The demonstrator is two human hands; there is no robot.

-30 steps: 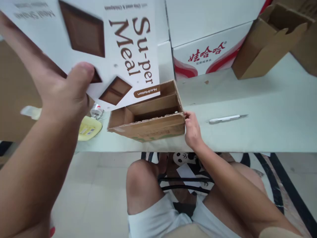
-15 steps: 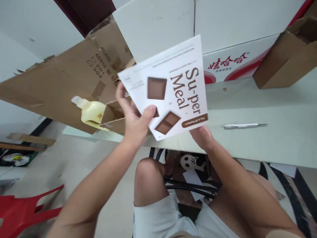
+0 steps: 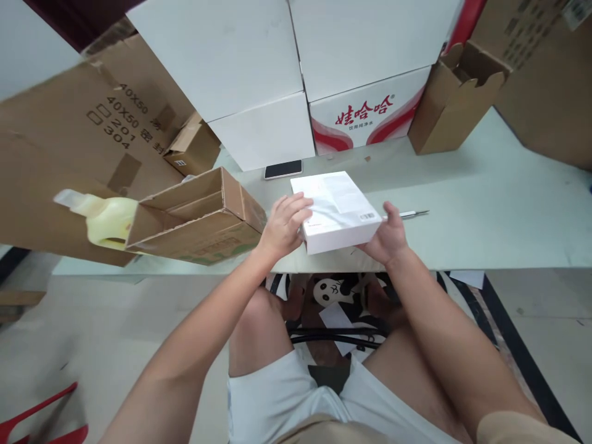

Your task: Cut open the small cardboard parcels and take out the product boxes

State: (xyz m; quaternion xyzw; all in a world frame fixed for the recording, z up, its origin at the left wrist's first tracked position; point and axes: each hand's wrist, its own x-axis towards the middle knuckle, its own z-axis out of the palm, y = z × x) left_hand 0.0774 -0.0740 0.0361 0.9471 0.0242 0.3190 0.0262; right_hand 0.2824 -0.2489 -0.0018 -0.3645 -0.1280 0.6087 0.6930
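Between my two hands is a flat white box (image 3: 335,203), held over the front part of the table. Its plain side, with a small barcode near one corner, faces up. My left hand (image 3: 285,225) grips the left edge, fingers lying over the top. At the right corner, my right hand (image 3: 386,234) holds the box from below and the side, its thumb raised; some of its fingers are hidden. Just behind the right hand lies a slim white pen-like tool (image 3: 413,214) with a dark pointed tip, partly covered.
An open cardboard box (image 3: 208,231) stands left on the pale table (image 3: 485,228), beside a yellow jug (image 3: 108,219). A phone (image 3: 283,169) lies before stacked white cartons (image 3: 259,132). Another open brown box (image 3: 456,105) stands back right. A red chair (image 3: 69,435) is at lower left.
The white box has been turned over, its printed chocolate-picture face no longer showing, and lowered toward the table. Both hands still hold it. The camera view has shifted right.
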